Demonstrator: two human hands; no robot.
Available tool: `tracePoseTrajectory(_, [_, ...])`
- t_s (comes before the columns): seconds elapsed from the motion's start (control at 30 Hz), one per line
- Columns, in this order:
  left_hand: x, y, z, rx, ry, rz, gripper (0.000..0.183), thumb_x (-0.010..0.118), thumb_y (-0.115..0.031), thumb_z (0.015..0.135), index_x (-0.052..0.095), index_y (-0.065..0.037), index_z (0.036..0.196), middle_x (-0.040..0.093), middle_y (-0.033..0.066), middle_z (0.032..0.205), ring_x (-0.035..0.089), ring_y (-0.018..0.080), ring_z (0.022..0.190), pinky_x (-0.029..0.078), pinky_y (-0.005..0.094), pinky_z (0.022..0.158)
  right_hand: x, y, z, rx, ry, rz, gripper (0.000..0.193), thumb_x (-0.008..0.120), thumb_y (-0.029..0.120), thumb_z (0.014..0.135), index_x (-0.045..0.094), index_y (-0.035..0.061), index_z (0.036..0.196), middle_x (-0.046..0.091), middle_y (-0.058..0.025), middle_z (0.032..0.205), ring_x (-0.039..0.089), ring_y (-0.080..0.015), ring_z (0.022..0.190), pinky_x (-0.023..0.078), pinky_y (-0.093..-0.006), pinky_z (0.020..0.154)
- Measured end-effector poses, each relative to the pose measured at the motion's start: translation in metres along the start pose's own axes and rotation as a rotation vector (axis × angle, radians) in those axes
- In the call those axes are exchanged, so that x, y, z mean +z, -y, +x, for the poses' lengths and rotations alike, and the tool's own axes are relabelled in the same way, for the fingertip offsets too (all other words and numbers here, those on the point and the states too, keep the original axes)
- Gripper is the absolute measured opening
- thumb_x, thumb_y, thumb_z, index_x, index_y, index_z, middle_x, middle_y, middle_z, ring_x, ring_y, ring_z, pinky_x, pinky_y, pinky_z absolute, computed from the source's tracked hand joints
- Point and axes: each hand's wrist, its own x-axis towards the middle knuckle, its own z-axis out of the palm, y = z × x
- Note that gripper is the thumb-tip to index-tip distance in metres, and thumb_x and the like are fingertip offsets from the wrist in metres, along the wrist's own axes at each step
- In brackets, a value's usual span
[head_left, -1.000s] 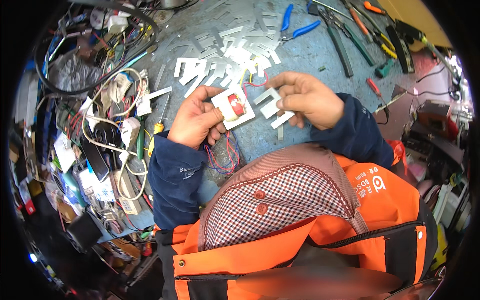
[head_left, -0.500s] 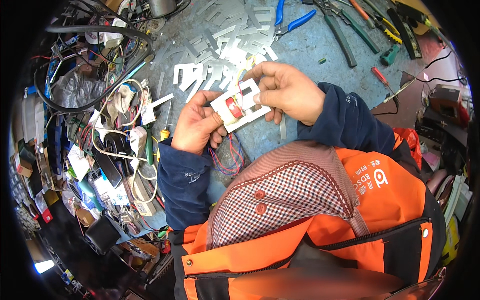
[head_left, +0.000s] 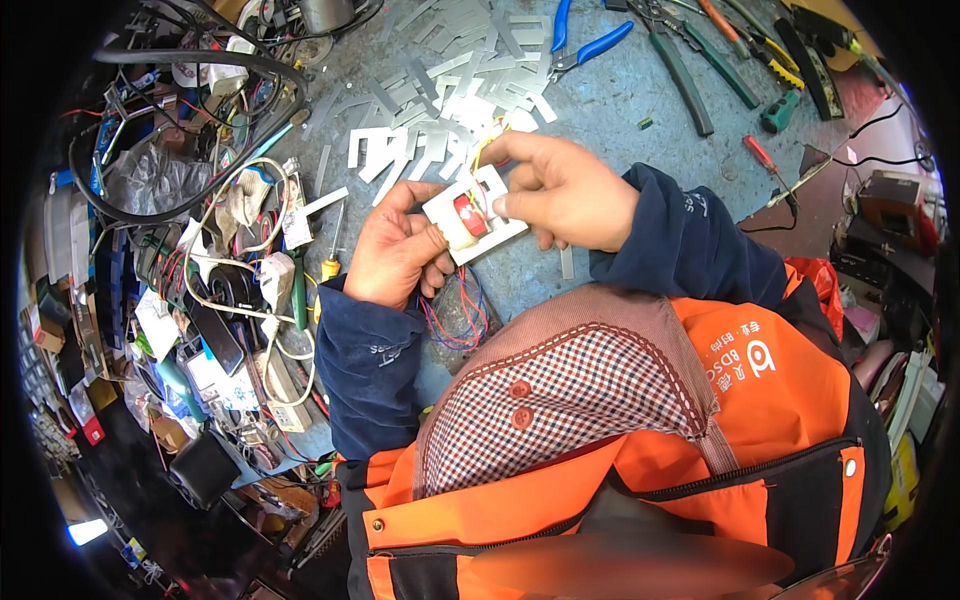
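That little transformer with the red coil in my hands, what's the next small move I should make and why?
Probably press the thin metal plate under your right hand fully into the small transformer. Your left hand already steadies it from below, the right fingers rest on its upper edge, and loose metal plates are spread on the blue bench just beyond. Whether that plate is seated is hidden.

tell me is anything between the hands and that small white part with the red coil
Nothing visible: the left hand and right hand both already grip the white part, with thin coloured wires dangling below it.
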Motion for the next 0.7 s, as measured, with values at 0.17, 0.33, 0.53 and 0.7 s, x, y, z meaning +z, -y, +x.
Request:
tracePoseTrajectory(0.17, [-0.001,-0.001,-0.001,-0.006,0.017,-0.040,0.044,0.073,-0.012,0.102,0.054,0.000,0.139,0.067,0.0019,0.069,0.058,0.0063,0.048,0.043,0.0209,0.042,0.000,-0.004,0.006,-0.098,0.042,-0.170,0.048,0.061,0.004,0.102,0.049,0.0015,0.149,0.067,-0.0021,0.085,0.055,-0.0073,0.065,0.045,-0.0251,0.059])
tracePoseTrajectory(0.33, [-0.002,0.003,0.000,0.009,0.027,-0.064,0.044,0.073,-0.014,0.103,0.054,0.000,0.140,0.068,0.0025,0.070,0.059,0.0069,0.048,0.044,0.0212,0.042,0.004,-0.010,0.008,-0.272,0.030,-0.302,0.046,0.065,0.007,0.096,0.056,0.0013,0.141,0.067,-0.0093,0.078,0.063,-0.0168,0.068,0.048,-0.0371,0.063])
tracePoseTrajectory(0.53, [-0.002,0.001,0.000,0.002,0.040,-0.035,0.047,0.071,-0.016,0.105,0.052,0.001,0.144,0.070,0.0040,0.073,0.058,0.0079,0.046,0.043,0.0209,0.041,-0.004,-0.012,0.008,-0.270,0.125,-0.253,0.057,0.067,0.008,0.093,0.053,0.0026,0.149,0.067,-0.0130,0.079,0.066,-0.0232,0.068,0.048,-0.0372,0.063])
tracePoseTrajectory(0.7, [0.000,-0.003,-0.001,0.006,0.036,-0.010,0.046,0.070,-0.014,0.105,0.052,0.001,0.144,0.069,0.0030,0.073,0.058,0.0078,0.047,0.043,0.0206,0.042,-0.008,-0.007,0.006,-0.272,0.172,-0.344,0.060,0.076,0.014,0.086,0.059,0.0062,0.143,0.061,-0.0092,0.069,0.062,-0.0238,0.060,0.046,-0.0384,0.058])
